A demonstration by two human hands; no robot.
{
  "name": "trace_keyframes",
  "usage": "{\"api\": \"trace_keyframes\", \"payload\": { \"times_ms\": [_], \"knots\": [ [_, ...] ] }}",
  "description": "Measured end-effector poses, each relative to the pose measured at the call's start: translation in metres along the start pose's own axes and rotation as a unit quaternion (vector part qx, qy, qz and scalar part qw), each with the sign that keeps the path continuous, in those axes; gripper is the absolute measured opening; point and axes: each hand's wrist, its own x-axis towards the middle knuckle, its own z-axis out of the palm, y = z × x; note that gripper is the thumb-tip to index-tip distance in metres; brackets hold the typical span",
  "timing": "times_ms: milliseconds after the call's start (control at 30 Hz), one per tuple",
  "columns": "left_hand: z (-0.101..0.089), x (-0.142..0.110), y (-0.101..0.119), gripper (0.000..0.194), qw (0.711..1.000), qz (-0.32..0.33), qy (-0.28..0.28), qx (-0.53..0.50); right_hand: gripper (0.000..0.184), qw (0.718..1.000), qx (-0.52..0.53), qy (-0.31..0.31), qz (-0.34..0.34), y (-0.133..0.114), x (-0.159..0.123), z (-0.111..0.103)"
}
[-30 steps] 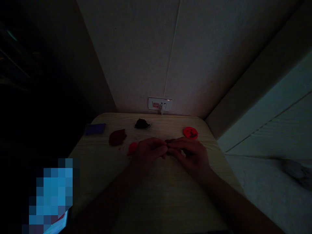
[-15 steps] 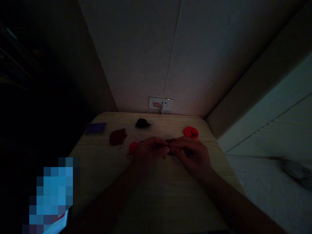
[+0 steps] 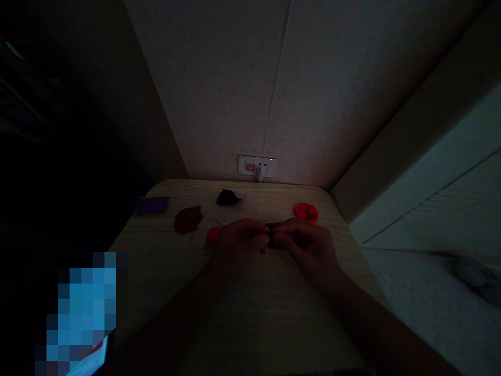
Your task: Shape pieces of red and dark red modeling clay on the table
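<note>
My left hand (image 3: pixel 241 241) and my right hand (image 3: pixel 309 245) meet above the middle of the table, fingertips pinched together. Between them is a small dark piece (image 3: pixel 271 230), mostly covered by the fingers; its shape is hard to make out in the dim light. Just left of my left hand lies a bright red lump (image 3: pixel 212 236), partly hidden by that hand. Beyond my right hand rests a flat red disc (image 3: pixel 306 212) with dark marks like a face. A dark red flattened lump (image 3: pixel 188 219) is farther left, and a black lump (image 3: pixel 228 198) sits near the wall.
A purple packet (image 3: pixel 152 205) lies at the far left of the wooden table (image 3: pixel 250 313). Behind, the wall socket (image 3: pixel 257 166) has a plug in it. A lit, pixelated screen (image 3: pixel 84 308) shows at lower left. A pale panel (image 3: pixel 426 203) stands at the right.
Both hands stay pinched together at almost the same place, with small finger shifts around the dark piece. The things on the table have not moved.
</note>
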Motion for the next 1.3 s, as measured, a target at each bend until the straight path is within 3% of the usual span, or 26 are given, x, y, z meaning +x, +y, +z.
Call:
{"api": "trace_keyframes", "payload": {
  "times_ms": [800, 1000, 1167, 1300],
  "knots": [
    [-0.0013, 0.0026, -0.0055, 0.019, 0.999, 0.018, 0.023, 0.014, 0.012, 1.000, 0.016, -0.006, 0.007, 0.0044, 0.0015, -0.0002],
    [-0.0019, 0.0022, -0.0044, 0.019, 0.999, 0.013, 0.034, 0.035, 0.019, 0.999, 0.036, -0.008, 0.033, 0.0024, 0.0030, -0.0005],
    [-0.0011, 0.0008, -0.0036, 0.020, 1.000, -0.001, 0.017, -0.002, 0.023, 0.992, 0.091, -0.022, 0.079, 0.0061, 0.0057, -0.0031],
    [-0.0008, 0.0021, -0.0048, 0.021, 0.999, -0.005, -0.011, -0.031, 0.023, 0.989, 0.117, -0.041, 0.075, 0.0052, 0.0062, -0.0024]
  ]
}}
